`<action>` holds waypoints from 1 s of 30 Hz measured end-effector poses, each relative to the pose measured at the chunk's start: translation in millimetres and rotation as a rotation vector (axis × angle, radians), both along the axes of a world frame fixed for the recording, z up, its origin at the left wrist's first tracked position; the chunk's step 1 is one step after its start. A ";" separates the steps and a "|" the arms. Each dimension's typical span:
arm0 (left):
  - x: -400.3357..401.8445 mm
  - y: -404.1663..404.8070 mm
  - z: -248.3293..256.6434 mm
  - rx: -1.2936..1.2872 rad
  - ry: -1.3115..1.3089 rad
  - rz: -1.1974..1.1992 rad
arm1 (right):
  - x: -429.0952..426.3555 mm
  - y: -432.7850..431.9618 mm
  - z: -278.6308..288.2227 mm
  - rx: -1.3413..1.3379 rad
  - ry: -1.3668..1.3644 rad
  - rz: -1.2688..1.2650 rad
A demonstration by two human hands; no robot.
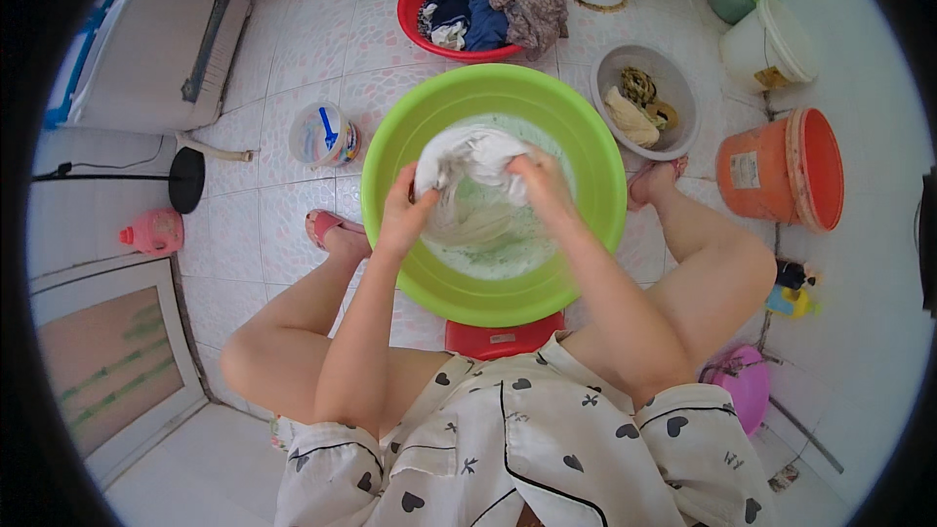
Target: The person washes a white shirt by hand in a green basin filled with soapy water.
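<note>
Between my knees stands a large lime-green plastic basin [498,307] holding cloudy, sudsy water [505,249]. A wet white cloth [472,143] is stretched in an arch across the basin, its lower part hanging down to the water. My left hand [405,208] grips the cloth's left end, thumb on top. At the other end my right hand [542,179] pinches the fabric, its fingers partly hidden by folds. What kind of garment the cloth is, I cannot tell.
Beyond the basin sits a red tub [410,22] of dark clothes. A grey basin [607,62] with cloths stands at right, near an orange bucket [758,168]. To the left are a clear tub [307,135] with a blue scoop and a pink jug [157,233]. A red stool [468,340] shows below.
</note>
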State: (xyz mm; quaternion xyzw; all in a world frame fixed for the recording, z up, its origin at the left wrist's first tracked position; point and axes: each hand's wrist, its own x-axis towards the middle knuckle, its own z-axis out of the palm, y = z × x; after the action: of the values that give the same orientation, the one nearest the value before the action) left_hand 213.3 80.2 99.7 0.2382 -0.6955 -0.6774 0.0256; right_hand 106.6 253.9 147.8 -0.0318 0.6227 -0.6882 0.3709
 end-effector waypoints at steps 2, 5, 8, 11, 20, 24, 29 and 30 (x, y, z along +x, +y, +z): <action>1.1 6.4 -1.6 -0.257 0.035 -0.047 | -10.0 9.0 6.8 -0.028 0.098 -0.215; 0.1 23.0 -3.8 -0.665 0.172 -0.032 | -18.1 16.9 24.6 -0.185 0.064 -0.074; 2.9 29.4 -4.1 -0.822 0.131 -0.007 | -6.6 8.4 46.8 -0.451 -0.201 -0.027; -1.4 34.3 -2.9 -0.754 0.124 0.063 | -9.0 8.3 58.1 -0.584 -0.277 -0.054; -10.9 -3.0 60.1 -0.502 0.148 -0.216 | -68.6 24.5 85.8 -0.342 0.169 -0.156; -18.6 -11.3 71.7 -0.725 0.159 -0.193 | -75.5 31.2 87.4 -0.214 0.262 -0.188; -26.7 -25.6 65.0 -0.543 0.230 -0.244 | -83.9 33.1 85.5 -0.129 0.320 -0.247; -28.7 -23.2 62.5 -0.545 0.234 -0.247 | -84.5 32.0 84.5 -0.125 0.276 -0.278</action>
State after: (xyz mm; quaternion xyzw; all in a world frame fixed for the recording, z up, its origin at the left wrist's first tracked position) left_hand 184.6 57.0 162.2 0.0567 -0.8674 -0.4869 0.0856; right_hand 22.1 285.9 232.3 -0.0629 0.6221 -0.7592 0.1808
